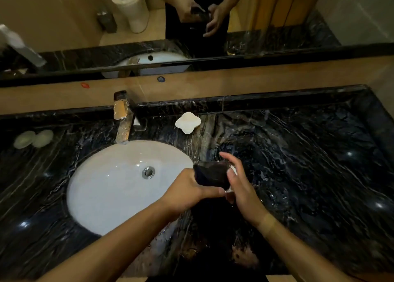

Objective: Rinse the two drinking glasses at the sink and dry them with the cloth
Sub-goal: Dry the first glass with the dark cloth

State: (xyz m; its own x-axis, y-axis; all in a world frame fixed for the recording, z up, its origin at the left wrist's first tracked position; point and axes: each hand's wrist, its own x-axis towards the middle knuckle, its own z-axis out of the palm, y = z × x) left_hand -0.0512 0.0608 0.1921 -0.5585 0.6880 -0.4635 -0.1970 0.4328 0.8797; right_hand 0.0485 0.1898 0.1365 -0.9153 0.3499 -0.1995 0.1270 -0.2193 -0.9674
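Left hand [187, 191] grips dark cloth [210, 175] around glass [231, 172]; right hand [241, 185] holds glass, beside sink [102, 188]

- The scene is dim and warm-toned; the black veined marble desk [309, 164] falls to near-black.
- Small glare spots dot its polished surface at left and right.
- The white oval ceramic sink [110, 188] is the brightest area.
- Wide-angle distortion bows the long wall mirror [277, 15] and edges.
- The detail is soft, and blurred at the upper left.
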